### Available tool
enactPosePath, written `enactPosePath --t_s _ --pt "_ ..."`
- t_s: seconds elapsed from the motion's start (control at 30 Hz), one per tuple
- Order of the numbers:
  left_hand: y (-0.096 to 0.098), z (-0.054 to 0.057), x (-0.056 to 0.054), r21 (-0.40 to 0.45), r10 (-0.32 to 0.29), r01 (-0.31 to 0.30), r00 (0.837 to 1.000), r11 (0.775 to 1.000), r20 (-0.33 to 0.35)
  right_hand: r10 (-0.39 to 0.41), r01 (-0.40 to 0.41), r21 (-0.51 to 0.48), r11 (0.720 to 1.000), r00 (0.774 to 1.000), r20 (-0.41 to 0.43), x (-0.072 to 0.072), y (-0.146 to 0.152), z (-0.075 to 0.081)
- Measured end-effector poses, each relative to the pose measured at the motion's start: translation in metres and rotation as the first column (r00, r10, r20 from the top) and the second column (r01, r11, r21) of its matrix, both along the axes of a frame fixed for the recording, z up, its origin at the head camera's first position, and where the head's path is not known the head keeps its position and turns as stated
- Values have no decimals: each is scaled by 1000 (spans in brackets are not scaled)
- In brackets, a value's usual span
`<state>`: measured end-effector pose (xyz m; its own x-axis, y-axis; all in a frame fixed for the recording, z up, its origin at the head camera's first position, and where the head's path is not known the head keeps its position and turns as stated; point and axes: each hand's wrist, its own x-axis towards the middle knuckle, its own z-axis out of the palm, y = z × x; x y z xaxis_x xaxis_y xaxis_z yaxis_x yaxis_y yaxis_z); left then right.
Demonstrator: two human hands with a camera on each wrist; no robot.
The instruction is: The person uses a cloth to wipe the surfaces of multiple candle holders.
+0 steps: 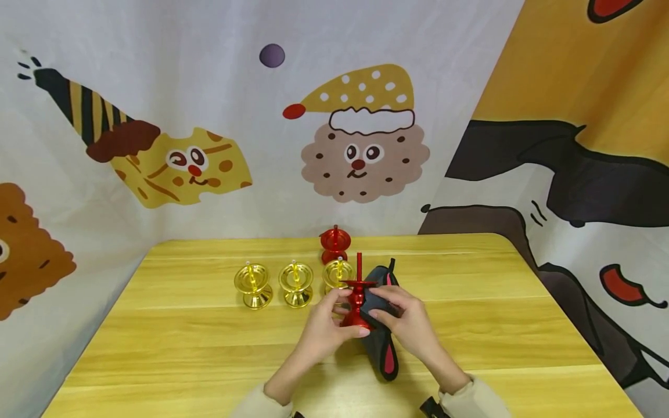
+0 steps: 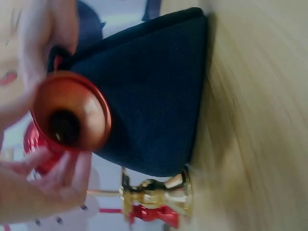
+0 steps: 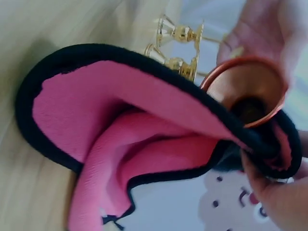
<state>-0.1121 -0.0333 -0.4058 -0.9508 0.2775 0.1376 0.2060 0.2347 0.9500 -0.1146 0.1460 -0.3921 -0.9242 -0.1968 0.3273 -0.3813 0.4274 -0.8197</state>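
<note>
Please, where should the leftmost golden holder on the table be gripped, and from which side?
The leftmost golden holder is probably best gripped at its narrow waist, between dish and base, coming from its left or near side. It stands upright, the next golden holder is close on its right, and a thin pin rises from the dish, making a grip from above less suitable.

The left sleeve (image 1: 263,403), at seven o'clock, is cream. The right sleeve (image 1: 475,400), at five o'clock, matches (a black piece (image 1: 432,408) beside it).
</note>
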Motion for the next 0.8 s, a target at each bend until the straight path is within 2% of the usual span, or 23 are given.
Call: enactPosePath --t_s 0.07,0.13,0.2,0.27,0.33,0.4,0.43,0.47,0.5,0.57,0.63,0.67,0.73,0.8 --pt "4 1 2 -98 34 -42 996 994 -76 -33 41 99 994 996 -79 2 -5 1" --pt "3 0 2 -100 28 -34 998 994 -63 -34 58 162 985 988 -151 2 -6 1" --pt "-1 0 0 -4 -26 26 1000 1000 8 -15 42 158 987 985 -170 1 -4 0" --pt "-8 -1 -3 143 -106 92 990 985 97 29 -19 76 997 992 -122 -2 1 0" --pt "-15 -2 -5 292 -204 150 965 945 164 87 -89 -41 995 995 -46 -5 7 -1" --pt "-20 -3 -7 395 -283 190 940 899 190 140 -135 -142 981 990 29 -7 12 -3" --pt "-21 -3 -8 419 -303 200 933 886 195 159 -147 -176 973 986 56 -8 14 -3" --pt "-21 -3 -8 423 -304 198 932 884 199 168 -151 -194 969 983 74 -8 14 -4" --pt "-21 -3 -7 403 -291 195 937 894 194 163 -145 -192 970 983 80 -8 14 -5" --pt "-17 -2 -5 307 -223 166 961 937 162 128 -117 -151 982 990 64 -6 11 -6" --pt "-11 0 -2 160 -128 111 986 981 102 77 -76 -73 994 997 8 -3 6 -6" --pt "-8 0 0 77 -85 80 995 994 58 52 -53 -22 998 998 -33 -1 3 -6" --pt "-4 1 3 -39 -35 34 999 999 -17 14 -7 63 998 993 -115 1 -2 -6" --pt "-3 2 3 -52 -36 35 999 998 -27 3 16 106 994 984 -176 2 -4 -5"
